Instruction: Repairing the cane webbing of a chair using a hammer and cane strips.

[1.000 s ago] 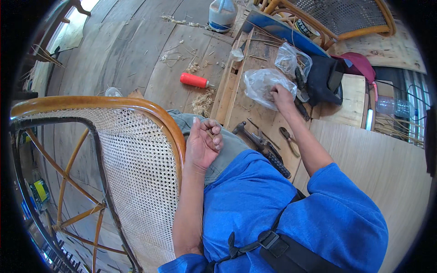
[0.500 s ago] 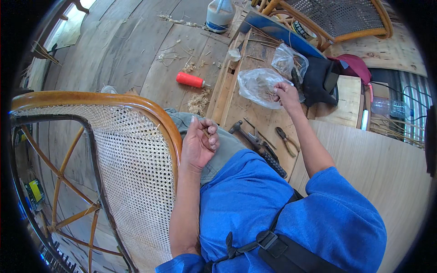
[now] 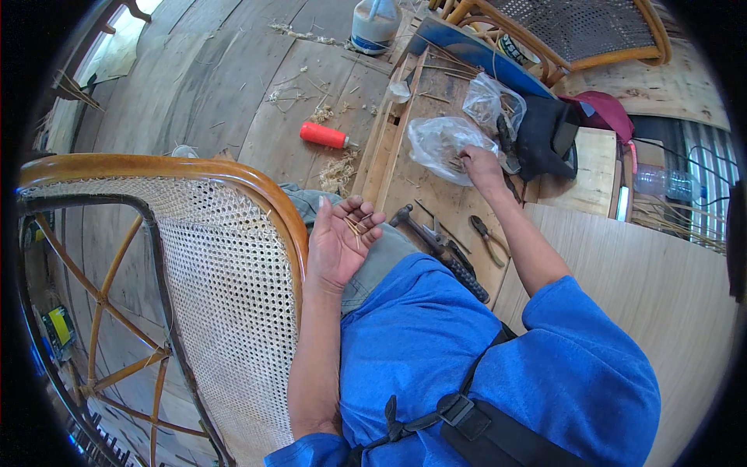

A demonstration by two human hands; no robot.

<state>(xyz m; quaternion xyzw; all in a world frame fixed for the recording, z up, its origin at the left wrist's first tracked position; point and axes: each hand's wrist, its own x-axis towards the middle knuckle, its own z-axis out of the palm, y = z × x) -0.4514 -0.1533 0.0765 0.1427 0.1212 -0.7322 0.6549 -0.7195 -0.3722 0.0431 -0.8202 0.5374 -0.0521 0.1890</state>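
Note:
My left hand [image 3: 342, 241] is turned palm up beside the chair's edge, fingers loosely curled. Several thin wooden sticks [image 3: 355, 227] lie across its palm and fingers. At the clear plastic bag [image 3: 436, 144], my right hand [image 3: 481, 167] bends down with its fingertips pinched together at the bag's contents, and what they hold is hidden. Pale thin pieces show faintly through the plastic. To my left stands a rattan chair with a woven cane panel [image 3: 226, 288] and a glossy curved frame [image 3: 148, 167].
A hammer [image 3: 420, 226] and pliers [image 3: 489, 240] lie on the wooden bench before me. On the floor are a red squeeze bottle [image 3: 324, 135], shavings [image 3: 338, 173] and a white jug [image 3: 374, 29]. A second plastic bag [image 3: 490, 101] and a black cap-like item [image 3: 545, 140] sit farther right.
My left hand has opened somewhat, showing the sticks in its palm. My right hand has turned downward and shifted slightly left, its fingers lower at the plastic bag.

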